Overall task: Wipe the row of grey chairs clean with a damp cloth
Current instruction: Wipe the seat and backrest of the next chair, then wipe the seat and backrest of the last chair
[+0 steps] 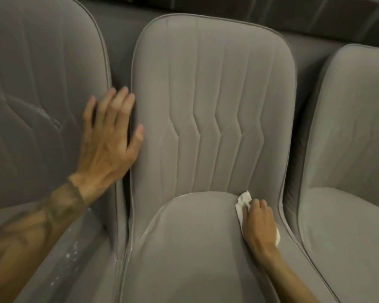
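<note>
Three grey upholstered chairs stand side by side. The middle chair (212, 101) faces me with stitched lines down its backrest. My right hand (258, 221) grips a small white cloth (242, 203) and presses it into the seam where the seat meets the backrest, at the seat's right rear. My left hand (109, 136) lies flat with straight fingers against the left edge of the middle chair's backrest, over the gap to the left chair (37, 88).
The right chair (350, 132) sits close against the middle one. White specks (71, 254) dot the left chair's seat edge. Pale dusty streaks (149, 228) mark the middle seat's piping. A dark grey surface (228, 9) runs behind the backrests.
</note>
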`<state>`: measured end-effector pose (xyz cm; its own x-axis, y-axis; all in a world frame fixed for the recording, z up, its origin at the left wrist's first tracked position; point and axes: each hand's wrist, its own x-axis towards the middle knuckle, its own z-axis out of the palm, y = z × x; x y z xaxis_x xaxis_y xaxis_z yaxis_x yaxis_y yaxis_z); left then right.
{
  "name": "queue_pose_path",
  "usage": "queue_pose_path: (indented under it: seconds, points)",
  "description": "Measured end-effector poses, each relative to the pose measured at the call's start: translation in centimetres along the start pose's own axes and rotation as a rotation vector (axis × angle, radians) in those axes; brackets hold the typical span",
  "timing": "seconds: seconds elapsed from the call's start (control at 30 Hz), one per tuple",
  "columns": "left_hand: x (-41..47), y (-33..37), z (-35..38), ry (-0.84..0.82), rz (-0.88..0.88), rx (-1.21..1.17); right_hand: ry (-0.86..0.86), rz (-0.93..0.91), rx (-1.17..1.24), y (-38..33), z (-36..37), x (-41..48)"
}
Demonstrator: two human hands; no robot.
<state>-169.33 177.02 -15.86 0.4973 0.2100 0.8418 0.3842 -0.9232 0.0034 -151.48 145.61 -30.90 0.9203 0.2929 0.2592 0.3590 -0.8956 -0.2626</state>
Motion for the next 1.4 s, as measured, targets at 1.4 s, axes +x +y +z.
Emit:
queue_pose_path:
  seconds: [1.4]
  points:
    - [-19.1,-1.6,-13.9,-0.876,-0.384,0.059,-0.133,-0.479,0.424,-18.3,-0.9,-13.0]
